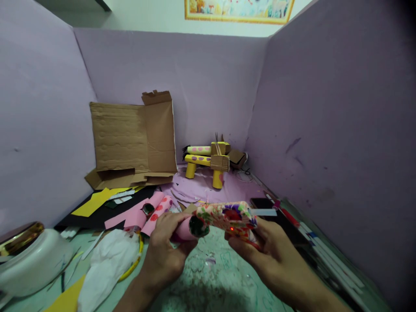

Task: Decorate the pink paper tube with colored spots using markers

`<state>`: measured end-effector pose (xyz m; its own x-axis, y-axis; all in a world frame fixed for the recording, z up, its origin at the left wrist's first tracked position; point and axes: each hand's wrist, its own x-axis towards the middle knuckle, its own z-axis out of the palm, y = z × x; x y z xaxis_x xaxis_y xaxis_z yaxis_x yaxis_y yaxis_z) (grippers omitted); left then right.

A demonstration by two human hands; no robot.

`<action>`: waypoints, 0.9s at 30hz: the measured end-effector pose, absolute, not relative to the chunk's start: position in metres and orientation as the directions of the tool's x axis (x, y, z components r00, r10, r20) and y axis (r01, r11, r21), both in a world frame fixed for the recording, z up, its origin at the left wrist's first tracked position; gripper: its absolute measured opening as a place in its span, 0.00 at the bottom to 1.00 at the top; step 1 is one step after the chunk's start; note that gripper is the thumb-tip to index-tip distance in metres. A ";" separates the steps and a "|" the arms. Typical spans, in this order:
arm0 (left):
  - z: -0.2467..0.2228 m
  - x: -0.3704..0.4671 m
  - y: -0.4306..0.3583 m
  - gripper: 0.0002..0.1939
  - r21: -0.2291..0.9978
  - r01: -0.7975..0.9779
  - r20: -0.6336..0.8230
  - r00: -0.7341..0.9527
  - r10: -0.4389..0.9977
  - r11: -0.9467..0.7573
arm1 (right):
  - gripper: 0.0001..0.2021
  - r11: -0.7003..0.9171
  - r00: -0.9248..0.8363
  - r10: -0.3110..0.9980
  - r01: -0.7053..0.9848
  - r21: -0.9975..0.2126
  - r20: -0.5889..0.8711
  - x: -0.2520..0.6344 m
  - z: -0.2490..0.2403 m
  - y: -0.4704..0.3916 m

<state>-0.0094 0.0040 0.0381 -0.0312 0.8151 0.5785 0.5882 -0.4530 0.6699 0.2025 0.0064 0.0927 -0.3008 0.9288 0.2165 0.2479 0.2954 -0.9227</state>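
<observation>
My left hand (167, 249) is wrapped round a pink paper tube (182, 230), whose dark open end faces right. In my right hand (273, 255) is a flower-patterned glue gun (216, 214), with a small red light glowing on its side. A translucent glue stick (268, 212) pokes out of its back. The front of the gun is at the rim of the tube; whether it touches, I cannot tell. Just beyond my left hand lie a pink tube with red spots (160, 212) and another pink tube (152, 208).
Yellow tube animals with cardboard heads (208, 160) stand at the back. A folded cardboard box (133, 138) leans at the left, near yellow paper (97, 203). White tissue (110, 255) and a white pot (35, 260) are front left. Pens and sticks (325, 251) line the right wall.
</observation>
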 end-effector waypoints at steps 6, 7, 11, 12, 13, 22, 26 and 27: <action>0.053 -0.004 -0.011 0.23 0.949 0.138 0.308 -0.231 0.923 -0.282 | 0.16 0.039 -0.018 0.999 0.002 -0.999 0.039 0.217 0.071 0.051; 0.056 -0.004 -0.012 0.23 0.966 -0.001 0.251 -0.254 0.934 -0.260 | 0.16 -0.018 0.049 0.999 -0.089 -0.996 -0.023 0.218 0.062 0.063; 0.063 -0.007 -0.013 0.22 0.950 -0.261 0.106 -0.238 0.965 -0.169 | 0.19 -0.145 0.100 0.982 -0.158 -0.977 -0.162 0.214 0.023 0.102; 0.063 -0.008 -0.013 0.22 0.953 -0.263 0.088 -0.227 0.970 -0.148 | 0.20 -0.153 0.105 0.980 -0.150 -0.977 -0.169 0.212 0.014 0.108; 0.062 -0.009 -0.012 0.23 0.957 -0.258 0.075 -0.212 0.974 -0.130 | 0.20 -0.157 0.107 0.979 -0.141 -0.977 -0.173 0.210 0.007 0.112; 0.057 -0.004 -0.010 0.20 0.993 -0.106 0.033 -0.146 0.989 -0.049 | 0.09 -0.106 -0.030 0.994 0.046 -0.993 -0.107 0.212 -0.001 0.106; 0.056 0.005 -0.012 0.25 0.993 -0.083 0.075 -0.099 0.992 -0.083 | 0.05 -0.032 -0.003 0.999 0.214 -0.976 -0.033 0.220 0.021 0.092; 0.055 0.007 -0.012 0.27 0.990 -0.111 0.080 -0.093 0.992 -0.090 | 0.06 -0.003 0.001 1.000 0.230 -0.973 -0.003 0.221 0.027 0.086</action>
<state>0.0073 -0.0125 0.0545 -0.0926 0.9925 0.0799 -0.1107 -0.0900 0.9898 0.2213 0.0858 0.0271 0.0014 1.0000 -0.0028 0.2303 -0.0031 -0.9731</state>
